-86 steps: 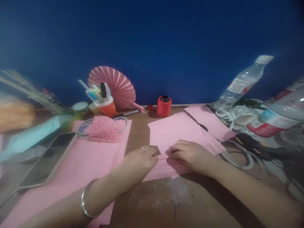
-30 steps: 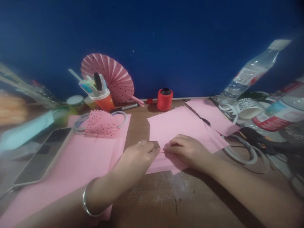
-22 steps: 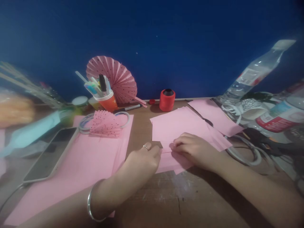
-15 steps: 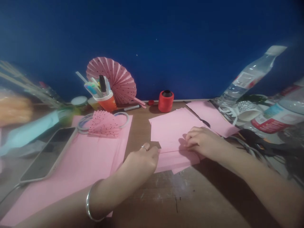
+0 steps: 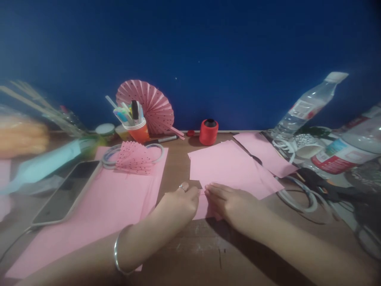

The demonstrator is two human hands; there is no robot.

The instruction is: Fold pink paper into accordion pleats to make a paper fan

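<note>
Home craft corner, pretty sure. My scratched wooden desk [image 5: 193, 254] shoved against plain dark blue wall [image 5: 208, 47]. Pink paper sheets [image 5: 229, 165] everywhere, finished pleated paper fan [image 5: 151, 109] propped at back, orange cup of pens [image 5: 137, 129], red thread spool [image 5: 208, 132]. Phone [image 5: 68, 190] lying around, water bottles [image 5: 306, 105] off to right. Messy hobby desk, no shop or office gear.

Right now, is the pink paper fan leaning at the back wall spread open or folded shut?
Spread open. The pink paper fan shows its pleats fanned into a rough half circle behind the orange pen cup, its handle sticks angled down toward the table.
</note>
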